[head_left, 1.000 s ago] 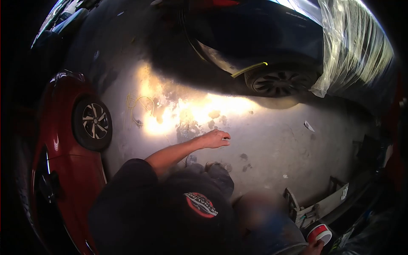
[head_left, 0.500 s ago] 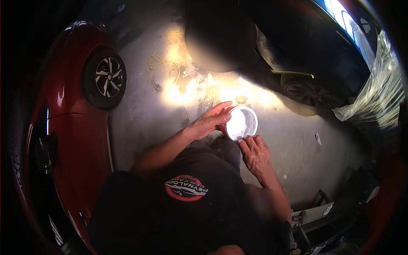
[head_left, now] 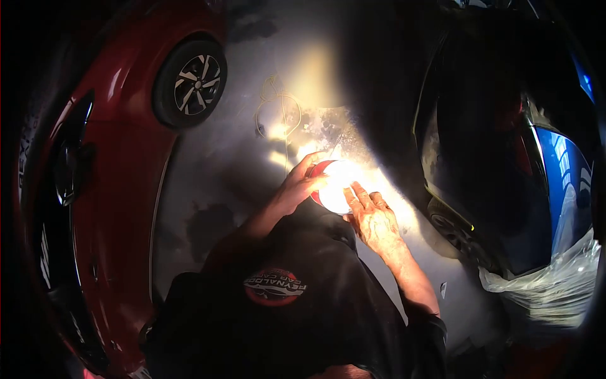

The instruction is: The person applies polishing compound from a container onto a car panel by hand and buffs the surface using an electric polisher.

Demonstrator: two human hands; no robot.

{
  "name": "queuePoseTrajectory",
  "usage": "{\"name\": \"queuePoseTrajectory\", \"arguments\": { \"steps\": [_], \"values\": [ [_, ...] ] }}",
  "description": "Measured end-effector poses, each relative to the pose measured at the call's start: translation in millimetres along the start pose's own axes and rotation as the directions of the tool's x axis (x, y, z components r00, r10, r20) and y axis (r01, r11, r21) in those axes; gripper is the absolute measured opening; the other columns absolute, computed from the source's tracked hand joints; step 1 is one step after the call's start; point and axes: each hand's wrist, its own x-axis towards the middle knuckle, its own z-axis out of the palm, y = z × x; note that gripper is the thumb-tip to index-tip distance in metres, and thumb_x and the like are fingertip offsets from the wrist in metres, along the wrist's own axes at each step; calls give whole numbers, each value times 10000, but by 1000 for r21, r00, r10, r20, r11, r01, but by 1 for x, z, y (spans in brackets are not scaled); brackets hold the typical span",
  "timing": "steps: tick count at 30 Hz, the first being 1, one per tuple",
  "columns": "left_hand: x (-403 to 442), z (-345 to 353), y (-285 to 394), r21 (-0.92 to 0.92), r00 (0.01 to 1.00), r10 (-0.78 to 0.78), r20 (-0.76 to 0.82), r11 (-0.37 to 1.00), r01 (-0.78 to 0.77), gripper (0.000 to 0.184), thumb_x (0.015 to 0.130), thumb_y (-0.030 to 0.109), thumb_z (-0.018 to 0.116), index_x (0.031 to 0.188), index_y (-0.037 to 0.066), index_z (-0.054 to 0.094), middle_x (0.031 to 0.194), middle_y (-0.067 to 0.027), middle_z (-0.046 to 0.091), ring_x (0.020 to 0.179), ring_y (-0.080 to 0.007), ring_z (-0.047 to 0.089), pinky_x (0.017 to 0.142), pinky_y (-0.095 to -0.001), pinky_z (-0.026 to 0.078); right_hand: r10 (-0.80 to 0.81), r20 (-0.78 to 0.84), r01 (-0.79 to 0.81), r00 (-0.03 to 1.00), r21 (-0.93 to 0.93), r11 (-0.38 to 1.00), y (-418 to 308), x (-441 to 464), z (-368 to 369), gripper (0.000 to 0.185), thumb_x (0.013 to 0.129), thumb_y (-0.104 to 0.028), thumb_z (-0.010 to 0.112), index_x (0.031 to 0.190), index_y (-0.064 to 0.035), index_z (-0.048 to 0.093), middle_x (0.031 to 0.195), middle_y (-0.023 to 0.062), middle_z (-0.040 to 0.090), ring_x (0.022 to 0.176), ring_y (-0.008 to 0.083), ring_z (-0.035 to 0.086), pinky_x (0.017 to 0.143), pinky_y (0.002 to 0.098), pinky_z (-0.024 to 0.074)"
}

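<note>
A round red and white container (head_left: 322, 189) is in front of my body, its white face washed out by bright light. My left hand (head_left: 298, 186) wraps round its left side, with thumb and fingers on the red wall. My right hand (head_left: 374, 218) is at the container's right edge, its fingers reaching over the bright opening. Glare hides what, if anything, the right fingers hold.
To the left is a red car (head_left: 126, 158) with a wheel (head_left: 197, 84). On the right stands a dark car (head_left: 486, 158) with plastic sheeting (head_left: 555, 294). A thin cord (head_left: 285, 114) lies on the lit floor beyond the hands.
The right hand came up from the lower right with the container, which the left hand then took hold of. Lately the right fingers moved farther over the opening. The view has turned.
</note>
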Motion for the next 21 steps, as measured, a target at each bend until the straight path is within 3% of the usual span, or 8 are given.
{"name": "queuePoseTrajectory", "arguments": {
  "steps": [2,3,4,7,10,11,15,21],
  "values": [
    [44,-7,3,7,997,-37,-65,999,38,602,948,100,557,1515,46,361,1281,-131,594,1086,-169,614,740,-301,545,-91,149,106,985,-95,990,37,51,-3,637,889,-244,711,1464,-121,467,1513,102,474,1134,375,568,992,434,524],
    [54,-7,18,-1,995,-71,-69,997,71,618,943,101,578,1519,49,357,1303,-145,589,1105,-186,611,825,-321,537,-91,229,100,969,-27,995,43,69,-12,593,929,-145,587,1498,-114,424,1566,92,421,1222,408,557,990,484,530],
    [70,-12,21,-8,994,-77,-72,997,77,623,941,101,584,1519,50,357,1309,-148,588,1113,-190,608,862,-330,525,-100,255,112,962,-33,993,52,87,-15,595,918,-124,583,1493,-109,429,1552,98,441,1233,419,554,974,475,545],
    [119,-35,34,-50,991,-115,-75,992,112,639,944,135,619,1523,60,359,1326,-159,586,1179,-209,579,1031,-365,444,-158,206,161,966,1,987,78,141,-14,640,877,-166,692,1465,-93,449,1540,108,445,1157,413,572,977,438,538],
    [181,-62,58,-47,998,-58,-33,997,56,629,957,179,631,1520,70,372,1343,-165,582,1222,-211,553,1050,-360,426,-198,178,210,964,-53,976,103,209,-25,590,904,-211,666,1448,-80,477,1525,108,464,1124,402,595,955,438,547],
    [203,-74,68,-42,1000,-23,-16,999,22,707,935,304,700,1506,52,370,1300,-153,611,1184,-203,570,1030,-362,436,-178,189,197,966,-86,977,109,234,-32,584,915,-231,656,1452,-83,480,1507,110,486,1099,396,609,933,436,557],
    [320,-115,116,251,997,48,64,966,-62,712,919,382,703,1493,95,395,1295,-149,628,1222,-249,567,1062,-382,415,-85,151,100,985,-98,990,151,331,-60,526,899,-237,688,1397,-117,568,1404,103,595,1107,377,624,920,418,567],
    [463,-140,214,235,980,36,194,969,-82,784,877,431,724,1490,66,399,1322,-207,612,1260,-292,555,1060,-411,437,3,78,0,997,-37,999,195,444,-143,511,820,-150,733,1318,-99,630,1366,84,622,1057,338,637,922,391,556]
  ]
}}
